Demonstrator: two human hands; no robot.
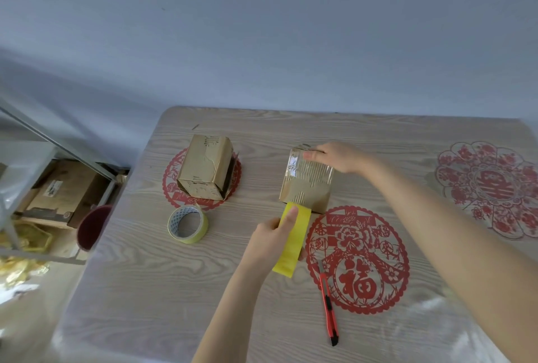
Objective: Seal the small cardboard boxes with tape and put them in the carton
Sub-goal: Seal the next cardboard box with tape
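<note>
A small cardboard box [307, 185] with torn corrugated paper on top sits mid-table. My right hand [339, 156] grips its far top edge. My left hand [272, 242] pinches a cut strip of yellow tape [294, 239], thumb on top; the strip's far end touches the box's near edge. A second small cardboard box [205, 169] stands to the left, one flap ajar. The yellow tape roll [188, 224] lies in front of that box.
A red utility knife [329, 304] lies near the table's front, right of my left forearm. Red paper-cut decorations [489, 188] lie under the table's clear cover. Left of the table stand a metal shelf [37, 129] with cardboard boxes [62, 192] and a dark red bucket [93, 226].
</note>
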